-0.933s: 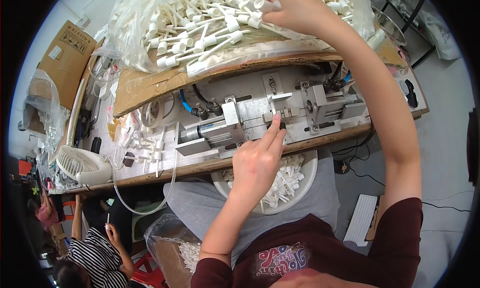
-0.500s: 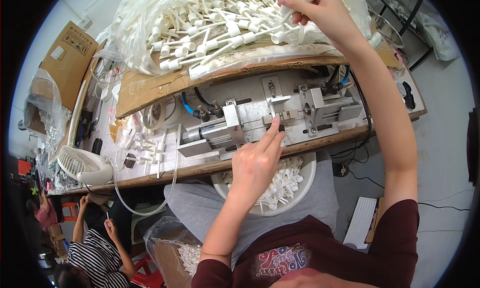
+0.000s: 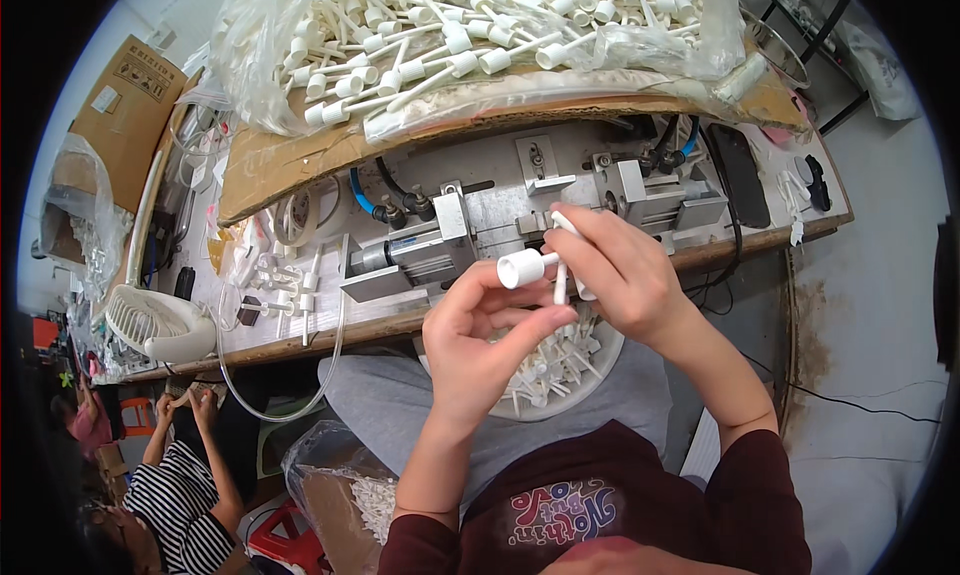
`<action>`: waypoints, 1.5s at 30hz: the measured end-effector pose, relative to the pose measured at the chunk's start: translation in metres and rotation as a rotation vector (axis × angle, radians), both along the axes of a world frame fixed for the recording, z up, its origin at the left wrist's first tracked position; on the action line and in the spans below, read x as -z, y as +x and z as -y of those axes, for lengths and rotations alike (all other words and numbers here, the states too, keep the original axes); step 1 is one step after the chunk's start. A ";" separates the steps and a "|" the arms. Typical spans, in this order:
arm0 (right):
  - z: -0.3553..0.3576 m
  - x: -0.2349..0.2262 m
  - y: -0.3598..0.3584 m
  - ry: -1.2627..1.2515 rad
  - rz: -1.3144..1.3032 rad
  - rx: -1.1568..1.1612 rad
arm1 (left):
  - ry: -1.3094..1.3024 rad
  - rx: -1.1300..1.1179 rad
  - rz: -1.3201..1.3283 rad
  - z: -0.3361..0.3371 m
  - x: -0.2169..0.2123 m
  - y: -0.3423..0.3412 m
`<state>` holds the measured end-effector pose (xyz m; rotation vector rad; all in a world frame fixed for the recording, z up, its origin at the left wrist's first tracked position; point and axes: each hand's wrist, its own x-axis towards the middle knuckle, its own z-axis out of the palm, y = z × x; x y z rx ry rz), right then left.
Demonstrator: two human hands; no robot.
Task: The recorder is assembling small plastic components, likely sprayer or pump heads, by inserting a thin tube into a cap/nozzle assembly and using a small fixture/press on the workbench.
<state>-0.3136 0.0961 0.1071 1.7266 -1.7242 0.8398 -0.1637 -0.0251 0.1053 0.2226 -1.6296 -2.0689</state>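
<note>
Just in front of the metal fixture (image 3: 530, 225), my two hands come together over white plastic parts. My right hand (image 3: 635, 280) is closed on a white capped stem (image 3: 524, 269), whose round ribbed cap points left. Another white stem (image 3: 568, 221) shows between its fingers. My left hand (image 3: 480, 335) pinches the lower end of an upright white stem (image 3: 560, 287) near the thumb tip. Whether these stems are separate parts is partly hidden by the fingers. Below my hands, a white bowl (image 3: 598, 383) on my lap holds many small white pieces.
A large heap of capped white stems (image 3: 440, 45) lies in clear plastic on a cardboard sheet (image 3: 290, 175) above the fixture. A small white fan (image 3: 160, 323) stands at the bench's left. A phone (image 3: 738, 175) lies at the right. A co-worker (image 3: 180, 485) sits lower left.
My right hand has come down from the heap with white capped parts. My left hand has drawn back from the fixture and met it above the bowl.
</note>
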 end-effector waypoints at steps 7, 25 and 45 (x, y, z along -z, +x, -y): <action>-0.007 0.003 0.006 -0.068 0.315 -0.031 | -0.068 0.032 -0.098 0.005 0.004 0.000; -0.023 0.002 0.019 0.034 2.029 -0.418 | -0.861 -0.052 -0.150 0.015 0.002 0.002; -0.052 0.004 0.025 -0.110 1.033 0.158 | -1.471 -0.194 0.152 0.009 0.014 -0.029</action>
